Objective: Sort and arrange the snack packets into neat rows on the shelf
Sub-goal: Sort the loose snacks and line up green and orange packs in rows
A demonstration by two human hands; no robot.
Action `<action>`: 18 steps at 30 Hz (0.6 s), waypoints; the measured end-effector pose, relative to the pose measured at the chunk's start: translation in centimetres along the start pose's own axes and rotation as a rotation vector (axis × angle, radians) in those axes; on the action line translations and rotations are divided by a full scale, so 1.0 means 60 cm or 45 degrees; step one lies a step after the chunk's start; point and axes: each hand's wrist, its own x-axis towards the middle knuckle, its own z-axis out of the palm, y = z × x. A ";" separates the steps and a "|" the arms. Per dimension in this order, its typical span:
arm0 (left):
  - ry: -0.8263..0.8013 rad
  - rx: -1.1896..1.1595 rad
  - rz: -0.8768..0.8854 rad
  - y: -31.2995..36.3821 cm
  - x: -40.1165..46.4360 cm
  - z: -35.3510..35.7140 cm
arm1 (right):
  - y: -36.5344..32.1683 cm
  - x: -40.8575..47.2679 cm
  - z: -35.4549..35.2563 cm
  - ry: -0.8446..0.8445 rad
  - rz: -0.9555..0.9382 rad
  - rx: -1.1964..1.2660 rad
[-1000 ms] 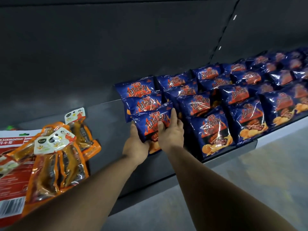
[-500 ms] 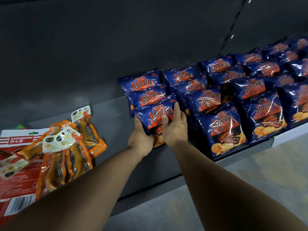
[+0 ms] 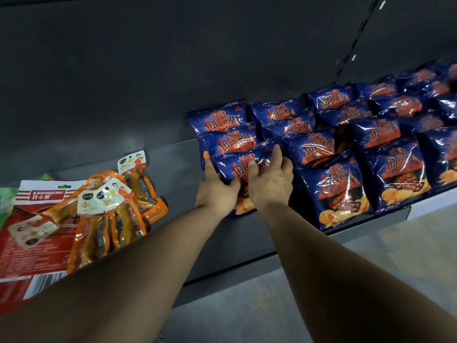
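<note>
Fingers (image 3: 276, 154) of the right hand (image 3: 270, 184) laid nearly straight up the front of a blue chip packet (image 3: 241, 167), thumb pressing its face. Left hand (image 3: 215, 191) flat against the packet's left edge, thumb pointing up along the side, other fingers tucked under it and out of sight, so can't tell how far they curl. Packet itself propped at the front-left corner of the blue rows, overlapping 2 more blue chip packets (image 3: 230, 134) stacked behind it. Just beside on the right, a front-row packet (image 3: 338, 191) showing chips and barbecue art, then several more rows (image 3: 385, 115) running off to the right along the dark shelf (image 3: 173, 154). Well apart on the left, orange vacuum-sealed snack packs (image 3: 111, 214) flopped loosely over a red and white packet (image 3: 37, 224).
</note>
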 end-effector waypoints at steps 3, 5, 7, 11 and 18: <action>0.000 0.051 -0.017 0.005 -0.005 -0.009 | -0.011 -0.004 -0.005 0.041 -0.038 0.027; 0.008 0.074 -0.027 0.010 -0.011 -0.018 | -0.021 -0.007 -0.010 0.069 -0.080 0.049; 0.027 0.085 -0.040 0.015 -0.016 -0.028 | -0.033 -0.012 -0.016 0.096 -0.156 0.033; 0.076 0.055 -0.060 0.019 -0.018 -0.051 | -0.063 -0.031 -0.012 0.036 -0.295 0.014; 0.186 0.077 -0.103 -0.005 -0.029 -0.113 | -0.109 -0.071 0.017 -0.069 -0.376 0.015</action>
